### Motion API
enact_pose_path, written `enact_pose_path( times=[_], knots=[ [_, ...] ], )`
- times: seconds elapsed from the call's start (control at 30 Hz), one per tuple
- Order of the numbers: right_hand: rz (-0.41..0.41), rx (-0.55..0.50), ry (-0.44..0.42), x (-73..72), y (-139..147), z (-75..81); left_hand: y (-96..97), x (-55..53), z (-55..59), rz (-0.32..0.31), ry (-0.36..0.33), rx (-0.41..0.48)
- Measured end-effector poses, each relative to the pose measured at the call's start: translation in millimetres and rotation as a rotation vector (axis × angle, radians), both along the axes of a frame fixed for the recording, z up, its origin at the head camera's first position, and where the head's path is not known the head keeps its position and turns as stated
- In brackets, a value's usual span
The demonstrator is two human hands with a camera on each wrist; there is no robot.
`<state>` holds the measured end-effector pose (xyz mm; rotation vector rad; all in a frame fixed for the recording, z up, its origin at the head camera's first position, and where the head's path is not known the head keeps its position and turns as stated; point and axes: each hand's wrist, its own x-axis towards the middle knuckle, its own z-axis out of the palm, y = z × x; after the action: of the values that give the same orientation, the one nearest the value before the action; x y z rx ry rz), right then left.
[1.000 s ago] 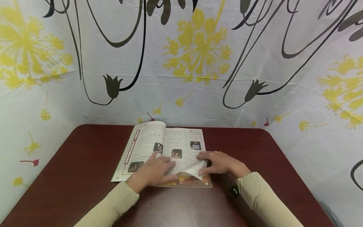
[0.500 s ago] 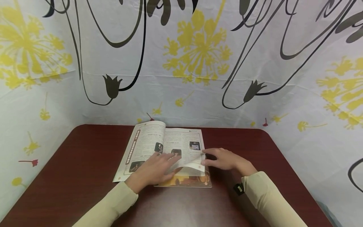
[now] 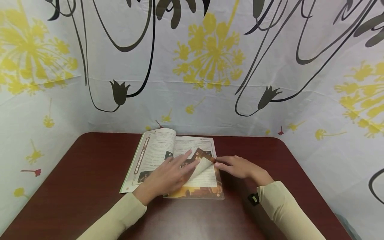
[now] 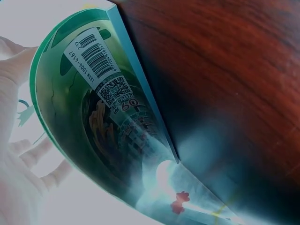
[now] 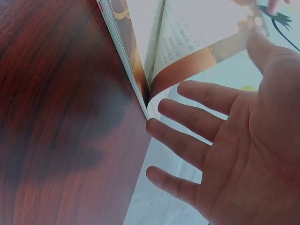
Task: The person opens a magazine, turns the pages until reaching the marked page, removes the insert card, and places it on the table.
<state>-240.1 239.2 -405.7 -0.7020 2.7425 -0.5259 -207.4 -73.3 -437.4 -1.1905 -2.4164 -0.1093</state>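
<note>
An open magazine [image 3: 192, 143] lies on the table, printed with text and small photos. Its right-hand page is lifted at the lower corner, and the turned-back corner [image 3: 199, 154] shows a brown and orange border. My left hand [image 3: 168, 175] lies over the lower middle of the magazine, fingers stretched towards that corner. At the right edge is my right hand [image 3: 244, 168]; in the right wrist view its fingers [image 5: 187, 145] are spread and its thumb [image 5: 262, 49] is at the lifted page. The left wrist view shows the curved green cover [image 4: 70, 117] with a barcode.
A dark red-brown table [image 3: 90, 180] carries the magazine. Behind it hangs a white cloth [image 3: 192, 113] with yellow and grey flower prints. A small black device [image 3: 253, 199] is on the right wrist.
The lower right page corner has risen and folded over up and left, baring the page beneath. My left hand's fingers have reached further up and right; the right hand has moved slightly right.
</note>
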Motion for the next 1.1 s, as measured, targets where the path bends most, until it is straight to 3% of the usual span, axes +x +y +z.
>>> enact_pose_path(
  times=[0.27,0.53,0.7,0.9,1.1],
  knots=[
    [0.002,0.023,-0.023,2.0,0,-3.7,-2.9,-2.7,-0.9,-0.043,0.092,-0.009],
    [0.008,0.028,-0.02,2.0,-3,-12.1,-3.6,-1.6,-1.2,-0.01,0.102,-0.12],
    [0.062,0.035,0.009,5.2,-6,-14.8,-4.4,-0.2,-0.3,-0.008,0.095,-0.129],
    [0.181,0.06,0.082,8.4,-8,-18.2,-6.2,-0.8,-0.7,-0.023,0.123,-0.135],
    [0.205,0.077,0.004,11.2,-11,-20.3,-6.4,-0.1,-1.1,-0.024,0.118,-0.178]
  ],
)
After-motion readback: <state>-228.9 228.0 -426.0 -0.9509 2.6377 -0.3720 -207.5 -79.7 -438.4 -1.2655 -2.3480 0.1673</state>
